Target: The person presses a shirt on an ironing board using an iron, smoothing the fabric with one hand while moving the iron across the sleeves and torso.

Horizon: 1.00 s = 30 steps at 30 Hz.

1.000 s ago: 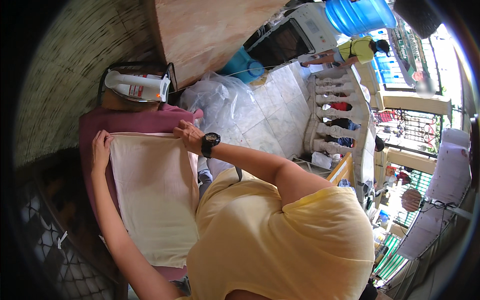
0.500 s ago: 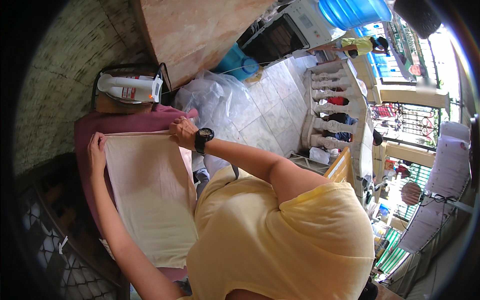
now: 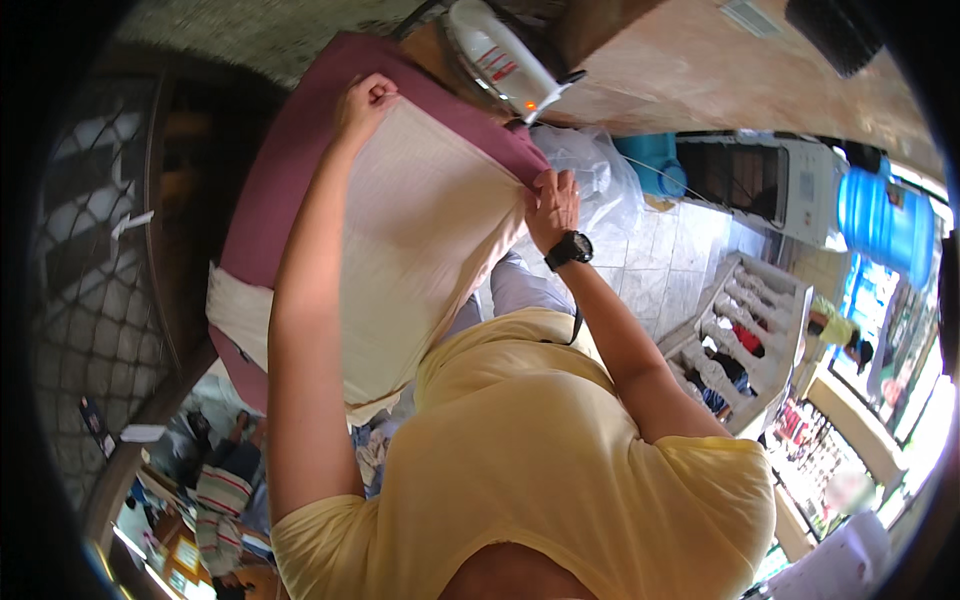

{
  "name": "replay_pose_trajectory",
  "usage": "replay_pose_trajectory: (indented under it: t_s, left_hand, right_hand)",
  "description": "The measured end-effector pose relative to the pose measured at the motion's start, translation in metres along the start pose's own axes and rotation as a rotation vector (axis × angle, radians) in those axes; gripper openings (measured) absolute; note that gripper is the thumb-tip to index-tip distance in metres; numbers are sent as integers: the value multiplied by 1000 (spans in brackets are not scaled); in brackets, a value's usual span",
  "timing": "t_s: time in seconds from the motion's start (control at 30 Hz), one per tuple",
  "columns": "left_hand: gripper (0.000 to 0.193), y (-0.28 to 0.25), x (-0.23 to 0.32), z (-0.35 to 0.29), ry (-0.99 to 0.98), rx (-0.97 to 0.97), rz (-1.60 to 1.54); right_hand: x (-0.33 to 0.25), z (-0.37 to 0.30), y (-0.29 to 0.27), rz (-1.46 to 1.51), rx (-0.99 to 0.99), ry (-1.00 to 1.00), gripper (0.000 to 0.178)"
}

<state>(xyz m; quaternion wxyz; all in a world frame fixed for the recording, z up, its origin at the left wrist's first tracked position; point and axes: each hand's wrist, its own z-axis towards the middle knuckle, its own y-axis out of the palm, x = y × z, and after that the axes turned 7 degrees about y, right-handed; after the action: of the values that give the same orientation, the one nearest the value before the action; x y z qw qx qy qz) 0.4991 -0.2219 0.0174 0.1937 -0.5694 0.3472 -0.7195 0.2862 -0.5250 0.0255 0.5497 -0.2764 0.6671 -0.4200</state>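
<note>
A cream cloth (image 3: 425,200) lies spread over the maroon-covered ironing board (image 3: 275,195), its near end hanging down in front of me. At the cloth's far left corner, my left hand (image 3: 366,108) is closed with the edge pinched in its fingers. My right hand (image 3: 553,208), below a black wristwatch (image 3: 570,250), grips the cloth's right corner at the board's edge. Beyond the cloth, a white steam iron (image 3: 500,60) with a lit orange light rests on a stand at the board's far end.
Clear plastic wrapping (image 3: 590,175) lies on the tiled floor (image 3: 655,250) right of the board. Past it are a blue container (image 3: 652,160), a white oven (image 3: 810,190) and a white balustrade (image 3: 735,320). A dark metal grille (image 3: 100,260) stands at left; a person in stripes (image 3: 220,500) is lower left.
My view has turned, so the board, cloth and iron appear farther up and right. Both hands keep hold of the cloth's far corners, and its right side now slants toward me.
</note>
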Motion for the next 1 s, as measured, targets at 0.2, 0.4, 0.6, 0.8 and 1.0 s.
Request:
replay_pose_trajectory:
  t_s: [0.2,0.4,0.6,0.8,1.0]
  left_hand:
    - [20,-11,8,5,-109,-63,63]
    - [21,-15,12,14,-166,-118,-34]
    - [18,-14,5,13,-131,-123,-45]
    - [25,-27,-2,23,-118,-274,5]
    - [26,-26,6,29,-127,-290,41]
  right_hand:
    - [-74,108,-43,-125,444,-389,37]
    - [-106,232,-21,-172,-83,-172,60]
    - [-143,202,-84,200,-508,-62,66]
    - [-139,100,-75,-34,-321,-638,63]
    - [-128,60,-46,-89,-278,-684,62]
